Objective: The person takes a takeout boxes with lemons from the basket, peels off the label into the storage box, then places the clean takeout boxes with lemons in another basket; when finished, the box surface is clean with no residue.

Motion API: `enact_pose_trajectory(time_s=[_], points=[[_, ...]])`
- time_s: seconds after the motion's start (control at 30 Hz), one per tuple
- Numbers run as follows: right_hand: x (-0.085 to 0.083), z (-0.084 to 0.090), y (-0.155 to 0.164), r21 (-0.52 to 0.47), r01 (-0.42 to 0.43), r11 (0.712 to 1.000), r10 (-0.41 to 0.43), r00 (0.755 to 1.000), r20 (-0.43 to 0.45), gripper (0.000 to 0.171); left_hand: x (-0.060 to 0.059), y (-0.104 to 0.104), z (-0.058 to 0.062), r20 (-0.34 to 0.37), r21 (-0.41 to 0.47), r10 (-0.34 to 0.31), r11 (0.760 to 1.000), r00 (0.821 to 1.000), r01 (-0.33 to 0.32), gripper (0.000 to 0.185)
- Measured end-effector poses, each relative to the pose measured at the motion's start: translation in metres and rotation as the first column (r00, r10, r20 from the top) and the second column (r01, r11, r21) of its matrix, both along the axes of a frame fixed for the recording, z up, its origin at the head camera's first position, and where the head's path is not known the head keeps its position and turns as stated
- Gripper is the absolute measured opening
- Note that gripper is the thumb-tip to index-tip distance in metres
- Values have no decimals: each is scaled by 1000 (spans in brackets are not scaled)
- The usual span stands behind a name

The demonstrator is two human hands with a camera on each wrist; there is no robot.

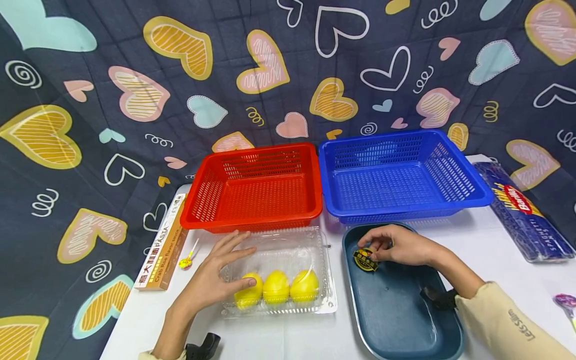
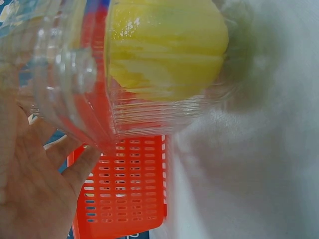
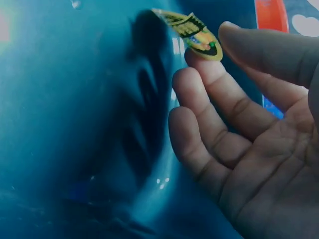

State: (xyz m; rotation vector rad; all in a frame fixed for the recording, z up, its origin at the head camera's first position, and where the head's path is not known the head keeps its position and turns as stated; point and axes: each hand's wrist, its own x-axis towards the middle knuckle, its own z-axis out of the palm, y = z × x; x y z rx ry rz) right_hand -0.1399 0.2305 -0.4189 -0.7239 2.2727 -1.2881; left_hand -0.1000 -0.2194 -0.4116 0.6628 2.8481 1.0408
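My left hand [image 1: 225, 270] lies spread on a clear plastic clamshell box [image 1: 292, 247] holding three yellow lemons [image 1: 276, 286]; the fingers rest on the lid and the thumb touches the front by the left lemon. Close up, the left wrist view shows my palm [image 2: 35, 189] against the box [image 2: 65, 74], with one lemon [image 2: 164, 45] inside. My right hand [image 1: 375, 247] pinches a small black and yellow sticker [image 1: 365, 260] just above the dark blue tray [image 1: 396, 310]. In the right wrist view the sticker [image 3: 192, 32] sits between a fingertip and the thumb over the tray [image 3: 75, 124].
A red basket [image 1: 258, 150] and a blue basket [image 1: 382, 137] stand side by side behind the box and tray. A pasta box [image 1: 164, 247] and a lollipop [image 1: 185, 261] lie at the left. A spaghetti pack [image 1: 517, 210] lies at the right.
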Motion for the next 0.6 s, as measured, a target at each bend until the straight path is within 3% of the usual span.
enact_pose_trajectory(time_s=[0.33, 0.6], points=[[1, -6, -2, 53, 18, 998, -19, 1000, 9, 35, 1, 0, 0, 1, -1, 3, 1000, 1000, -3, 63], [2, -6, -2, 117, 18, 993, -9, 997, -77, 34, 0, 0, 0, 2, -8, 4, 1000, 1000, -4, 63]])
